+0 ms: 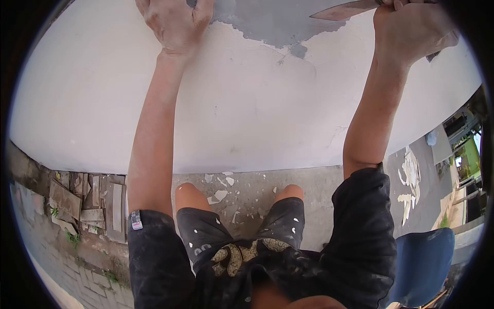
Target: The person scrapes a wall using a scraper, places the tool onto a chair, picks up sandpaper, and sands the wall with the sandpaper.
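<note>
- Your left sleeve (158, 247) carries a small label (136, 220), its print too small to read.
- Your shorts (201, 226) bear pale marks (202, 249), perhaps lettering, unreadable here.

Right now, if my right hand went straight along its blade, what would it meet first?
Your right hand would likely cross the grey patch first; your left hand lies beyond. Blade contact is unclear.

Left hand (177, 23): one. Right hand (411, 33): one. Blade (342, 11): one. White wall (257, 118): one. Grey patch (278, 23): one. Blue chair (424, 265): one. Dark sleeves (365, 216): two. Pale chips (221, 195): over ten. Boards (65, 199): several, overlapping, exact count unclear.
</note>
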Tool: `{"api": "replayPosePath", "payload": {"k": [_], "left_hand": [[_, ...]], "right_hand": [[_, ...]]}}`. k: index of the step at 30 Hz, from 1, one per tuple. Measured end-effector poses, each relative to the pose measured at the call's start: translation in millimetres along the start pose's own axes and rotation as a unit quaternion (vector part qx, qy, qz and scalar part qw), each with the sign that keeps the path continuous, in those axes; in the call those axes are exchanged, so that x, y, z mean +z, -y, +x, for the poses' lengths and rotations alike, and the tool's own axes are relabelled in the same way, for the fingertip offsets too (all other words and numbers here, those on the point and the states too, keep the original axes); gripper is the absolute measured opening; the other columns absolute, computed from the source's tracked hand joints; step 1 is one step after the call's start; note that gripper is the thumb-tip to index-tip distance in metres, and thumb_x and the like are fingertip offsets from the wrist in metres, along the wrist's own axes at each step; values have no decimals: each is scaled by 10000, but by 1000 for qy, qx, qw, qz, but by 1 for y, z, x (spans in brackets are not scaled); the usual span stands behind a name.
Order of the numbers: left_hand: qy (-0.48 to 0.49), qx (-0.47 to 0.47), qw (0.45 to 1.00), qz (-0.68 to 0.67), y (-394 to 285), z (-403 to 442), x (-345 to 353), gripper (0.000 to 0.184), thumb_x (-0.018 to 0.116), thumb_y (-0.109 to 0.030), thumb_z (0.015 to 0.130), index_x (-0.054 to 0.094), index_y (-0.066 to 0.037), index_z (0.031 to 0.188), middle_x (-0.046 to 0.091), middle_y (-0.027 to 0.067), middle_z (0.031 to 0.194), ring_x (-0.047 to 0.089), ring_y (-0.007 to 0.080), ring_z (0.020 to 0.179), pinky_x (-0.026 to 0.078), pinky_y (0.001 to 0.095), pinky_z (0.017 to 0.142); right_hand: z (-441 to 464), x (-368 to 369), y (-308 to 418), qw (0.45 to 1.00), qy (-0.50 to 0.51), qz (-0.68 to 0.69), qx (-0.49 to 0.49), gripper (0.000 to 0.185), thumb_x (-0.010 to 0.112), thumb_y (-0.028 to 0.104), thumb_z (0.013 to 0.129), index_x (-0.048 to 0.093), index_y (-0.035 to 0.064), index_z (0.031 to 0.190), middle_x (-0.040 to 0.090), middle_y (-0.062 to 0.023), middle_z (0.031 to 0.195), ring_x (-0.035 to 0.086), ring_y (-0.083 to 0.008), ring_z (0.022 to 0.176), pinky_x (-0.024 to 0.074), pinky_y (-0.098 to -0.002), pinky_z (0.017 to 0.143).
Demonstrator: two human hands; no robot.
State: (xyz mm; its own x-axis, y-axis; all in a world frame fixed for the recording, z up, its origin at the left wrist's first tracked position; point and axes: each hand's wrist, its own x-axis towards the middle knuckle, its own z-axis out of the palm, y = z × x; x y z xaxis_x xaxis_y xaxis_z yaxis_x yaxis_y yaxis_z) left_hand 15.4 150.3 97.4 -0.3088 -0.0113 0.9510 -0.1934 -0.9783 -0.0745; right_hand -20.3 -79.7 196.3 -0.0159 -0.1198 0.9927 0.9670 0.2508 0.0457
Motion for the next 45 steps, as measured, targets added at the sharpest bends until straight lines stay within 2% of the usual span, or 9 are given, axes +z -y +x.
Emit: {"api": "replayPosePath", "payload": {"k": [18,19,22,24,25,31,35,40,45], "left_hand": [[-16,18,1000,-8,5,1,3,420,595,-92,810,611,-44,1227,530,234,1381,465,416,1295,329,491,1118],[-2,13,1000,-3,3,0,1,419,597,-94,810,611,-46,1226,529,234,1382,465,416,1295,328,493,1118],[11,7,1000,3,-1,7,-4,417,602,-99,809,609,-51,1224,528,232,1383,465,415,1295,325,499,1119],[11,5,1000,4,2,4,-4,414,605,-101,809,607,-53,1220,528,229,1382,463,414,1297,321,502,1120],[13,2,1000,1,0,0,-5,412,606,-101,809,608,-54,1218,529,229,1382,462,414,1298,320,503,1121],[-1,1,1000,-11,4,1,0,407,614,-110,805,612,-60,1209,528,228,1383,460,414,1301,314,510,1128],[4,-8,1000,-5,3,3,-4,401,614,-121,806,613,-63,1203,527,228,1381,462,414,1296,314,513,1129],[-17,4,1000,-13,7,0,1,410,614,-128,801,607,-60,1206,529,227,1373,462,413,1292,309,510,1132],[-39,30,998,-26,12,0,6,413,623,-126,787,599,-53,1192,533,217,1362,462,410,1283,315,511,1118]], "right_hand": [[-14,26,-4,997,43,-58,-35,515,524,540,1004,457,147,678,350,70,480,307,-17,365,224,-202,329],[-18,19,-17,997,52,-52,-24,509,522,540,1005,461,146,690,353,69,483,307,-18,365,225,-205,329],[-24,11,-21,965,-60,124,222,493,489,543,1018,466,137,739,360,67,501,299,-27,365,230,-213,332],[-27,7,-14,998,53,-44,-8,503,432,557,1033,454,135,761,352,68,505,287,-30,369,228,-209,342],[-27,2,-5,997,62,-37,-34,497,423,559,1035,456,131,783,352,66,502,279,-35,366,226,-213,342],[-19,14,16,993,112,-12,-22,494,431,570,1028,465,122,823,349,58,482,268,-49,351,222,-220,340],[-19,22,14,998,44,-3,34,497,472,566,1017,482,122,793,350,61,473,292,-42,351,233,-214,340],[-29,25,-27,992,91,-42,-75,506,481,553,1017,495,112,770,379,61,496,316,-31,370,225,-205,347],[-38,31,-37,991,95,-56,-73,426,512,473,1030,537,82,861,392,62,531,333,-19,394,230,-201,359]]}}
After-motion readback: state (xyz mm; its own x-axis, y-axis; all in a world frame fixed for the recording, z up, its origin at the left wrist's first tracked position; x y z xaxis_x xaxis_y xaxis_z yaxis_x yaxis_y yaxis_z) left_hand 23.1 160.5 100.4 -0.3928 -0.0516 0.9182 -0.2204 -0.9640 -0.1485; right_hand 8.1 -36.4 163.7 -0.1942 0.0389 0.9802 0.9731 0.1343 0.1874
